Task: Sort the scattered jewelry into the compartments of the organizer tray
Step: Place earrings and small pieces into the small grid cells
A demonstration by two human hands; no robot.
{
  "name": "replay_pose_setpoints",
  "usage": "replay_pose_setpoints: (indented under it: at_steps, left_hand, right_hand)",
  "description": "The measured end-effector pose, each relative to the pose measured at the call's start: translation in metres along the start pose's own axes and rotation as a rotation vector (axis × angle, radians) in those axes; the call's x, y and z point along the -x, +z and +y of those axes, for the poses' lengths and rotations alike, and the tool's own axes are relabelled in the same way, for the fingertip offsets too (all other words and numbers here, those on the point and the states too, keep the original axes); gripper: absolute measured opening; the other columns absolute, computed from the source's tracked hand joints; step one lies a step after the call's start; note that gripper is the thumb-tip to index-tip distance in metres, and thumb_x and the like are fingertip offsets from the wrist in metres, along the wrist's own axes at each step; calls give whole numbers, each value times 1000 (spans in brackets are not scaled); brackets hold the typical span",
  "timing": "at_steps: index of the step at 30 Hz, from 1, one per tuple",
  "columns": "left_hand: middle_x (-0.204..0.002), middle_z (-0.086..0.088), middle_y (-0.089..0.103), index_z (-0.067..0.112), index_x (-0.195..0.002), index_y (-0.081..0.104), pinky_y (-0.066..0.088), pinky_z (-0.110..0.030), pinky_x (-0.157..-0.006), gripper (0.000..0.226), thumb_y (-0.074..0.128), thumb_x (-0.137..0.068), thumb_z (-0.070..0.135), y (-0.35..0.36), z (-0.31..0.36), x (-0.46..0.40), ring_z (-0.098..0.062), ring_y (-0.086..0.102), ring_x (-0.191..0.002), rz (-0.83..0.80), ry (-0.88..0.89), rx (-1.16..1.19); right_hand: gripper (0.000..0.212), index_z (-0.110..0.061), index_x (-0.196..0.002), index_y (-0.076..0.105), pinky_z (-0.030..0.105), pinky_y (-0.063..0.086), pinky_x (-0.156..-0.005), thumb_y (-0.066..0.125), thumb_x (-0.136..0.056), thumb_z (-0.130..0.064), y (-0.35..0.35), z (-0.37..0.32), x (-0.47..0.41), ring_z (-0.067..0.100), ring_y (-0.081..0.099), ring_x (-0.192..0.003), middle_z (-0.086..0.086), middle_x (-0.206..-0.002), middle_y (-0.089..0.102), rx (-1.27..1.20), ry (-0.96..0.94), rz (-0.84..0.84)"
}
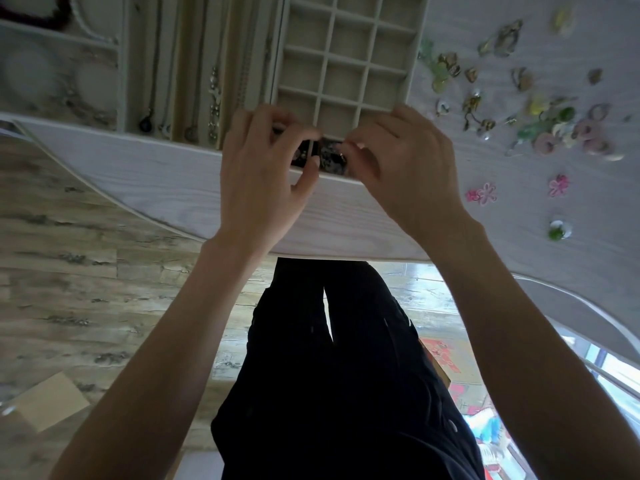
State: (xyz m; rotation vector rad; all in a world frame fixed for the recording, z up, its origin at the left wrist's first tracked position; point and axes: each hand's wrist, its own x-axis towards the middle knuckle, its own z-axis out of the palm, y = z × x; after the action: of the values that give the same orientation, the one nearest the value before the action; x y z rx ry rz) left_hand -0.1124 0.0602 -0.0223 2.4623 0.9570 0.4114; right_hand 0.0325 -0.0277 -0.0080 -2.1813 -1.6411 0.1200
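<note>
Both hands, left hand and right hand, pinching dark jewelry over organizer tray, loose earrings beside

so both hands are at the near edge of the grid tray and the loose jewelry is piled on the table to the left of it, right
Not quite. In the head view both hands, left hand and right hand, are at the near edge of the grid tray, but the loose jewelry lies scattered on the table to the right of it, not the left. On the left is a necklace tray.
</note>
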Motion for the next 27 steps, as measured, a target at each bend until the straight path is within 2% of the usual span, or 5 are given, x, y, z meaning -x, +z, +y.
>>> replay_pose_setpoints:
  at_steps: [6, 11, 15, 20, 27]
  left_hand:
    - [-101, -12, 60, 8, -106, 66, 38, -29, -82, 30, 63, -82, 27, -5, -2, -1, -30, 53, -95, 2, -3, -18]
    - [-99, -10, 60, 9, -100, 68, 40, -33, -82, 23, 64, -81, 23, -4, 2, 1, -29, 56, -90, -20, -18, 28]
    - [-97, -11, 60, 11, -99, 68, 38, -29, -81, 20, 64, -82, 21, -3, 5, -1, -29, 56, -89, 1, -16, 20]
    - [-98, -7, 63, 16, -91, 72, 42, -30, -79, 11, 64, -86, 21, -3, 6, -1, -27, 55, -90, 28, 15, 13]
    - [-97, -4, 64, 17, -84, 71, 44, -37, -76, 11, 64, -85, 25, 2, 7, -2, -27, 54, -91, 52, 18, -44]
  right_hand:
    - [7, -12, -86, 63, 21, 52, -55, 60, -91, -14, -1, -19, -2, 4, 66, -60, -2, -71, 69, -730, 580, -136]
    - [9, -12, -82, 69, 14, 43, -59, 63, -84, -18, 4, -22, 4, 9, 58, -59, -8, -67, 61, -367, 469, -45]
    - [12, -8, -73, 69, 7, 23, -54, 67, -78, -18, 5, -22, 7, 13, 48, -57, 7, -82, 57, -136, 392, 44]
    - [14, -11, -66, 61, 22, 26, -52, 63, -77, -19, 4, -28, 7, 14, 47, -53, 0, -71, 54, -209, 468, 60]
    - [22, -12, -68, 62, 22, 26, -51, 61, -85, -26, 7, -32, 18, 22, 57, -54, 0, -73, 58, -113, 527, 12]
